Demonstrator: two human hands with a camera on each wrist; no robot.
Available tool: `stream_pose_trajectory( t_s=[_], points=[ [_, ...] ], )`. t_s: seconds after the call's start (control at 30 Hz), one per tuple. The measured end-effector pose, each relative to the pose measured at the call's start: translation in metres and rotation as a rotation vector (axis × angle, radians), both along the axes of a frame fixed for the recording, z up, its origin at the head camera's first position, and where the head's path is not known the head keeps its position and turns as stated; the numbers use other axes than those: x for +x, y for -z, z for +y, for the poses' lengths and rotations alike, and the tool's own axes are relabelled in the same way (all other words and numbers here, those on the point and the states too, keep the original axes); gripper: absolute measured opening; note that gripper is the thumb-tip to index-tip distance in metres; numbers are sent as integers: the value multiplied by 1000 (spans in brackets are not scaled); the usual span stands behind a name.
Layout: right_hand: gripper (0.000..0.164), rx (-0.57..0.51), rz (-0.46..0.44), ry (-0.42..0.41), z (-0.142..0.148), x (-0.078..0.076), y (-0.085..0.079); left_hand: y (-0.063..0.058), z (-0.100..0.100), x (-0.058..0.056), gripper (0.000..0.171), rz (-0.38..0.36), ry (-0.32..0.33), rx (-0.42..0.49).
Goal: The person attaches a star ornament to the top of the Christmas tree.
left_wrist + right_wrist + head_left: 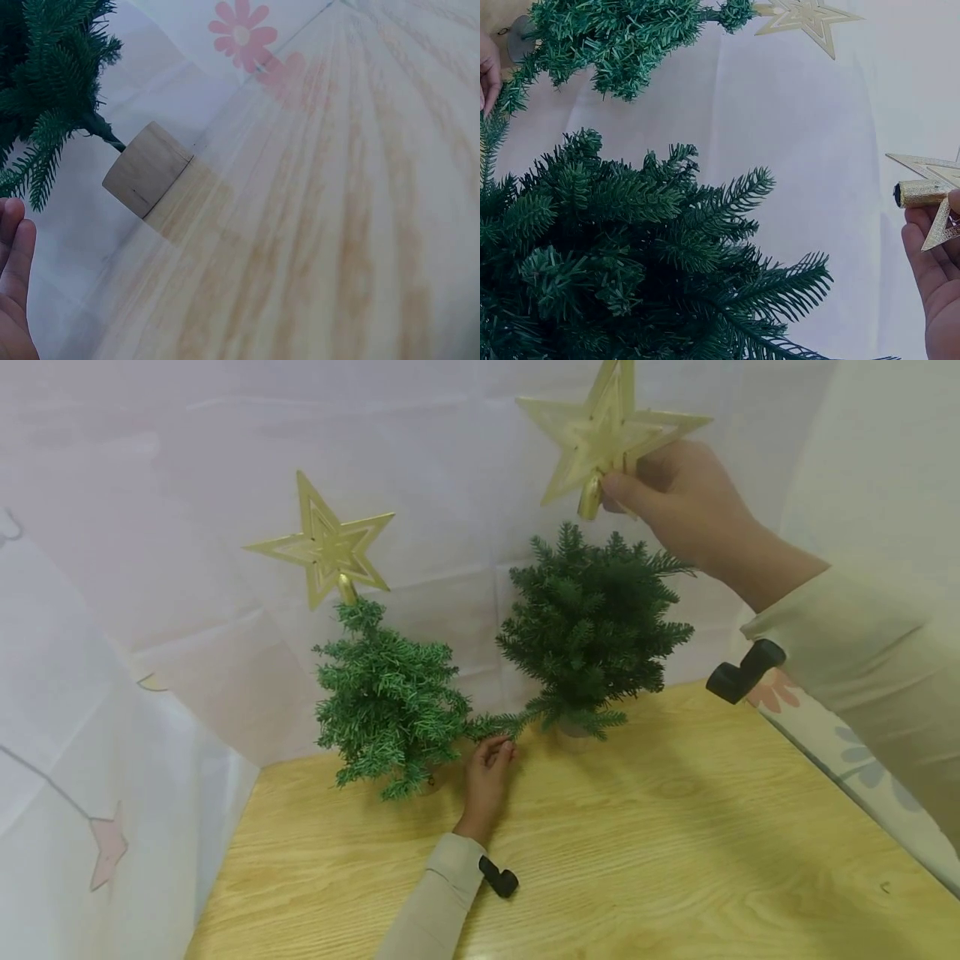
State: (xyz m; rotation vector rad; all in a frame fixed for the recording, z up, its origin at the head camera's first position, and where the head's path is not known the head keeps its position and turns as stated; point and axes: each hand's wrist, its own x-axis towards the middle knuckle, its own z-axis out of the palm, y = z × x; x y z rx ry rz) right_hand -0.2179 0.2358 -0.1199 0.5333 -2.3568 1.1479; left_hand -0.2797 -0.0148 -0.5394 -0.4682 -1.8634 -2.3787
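Note:
My right hand (686, 497) holds a gold star tree topper (600, 439) up at its lower part, thumb beside the tube. The tube's open end (898, 195) faces the treetop in the right wrist view. Just below it stands a dark green artificial tree (592, 618) with a bushy top. My left hand (489, 768) is low between the two trees, its loosely bent fingers right at a dark branch (510, 724); in the left wrist view its fingers (16, 262) lie close under the branch tip. A lighter green tree (390, 693) on the left bears another gold star (330, 545).
Both trees stand near the back edge of a wood-grain table (637, 852). A round wooden base (148, 171) supports the dark tree. Pale cloth (187, 468) hangs behind, with a pink star shape (108, 847) at left and flower prints (241, 34) at right.

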Motion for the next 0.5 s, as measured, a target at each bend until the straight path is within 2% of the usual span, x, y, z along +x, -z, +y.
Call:
stream_pose_trajectory(
  t_s=[0.33, 0.5],
  points=[
    [39, -64, -51, 19, -2, -6, -12, 6, 0, -4, 30, 39, -39, -52],
    [39, -108, -98, 18, -2, -11, -15, 5, 0, -3, 29, 34, -40, -35]
  ],
)
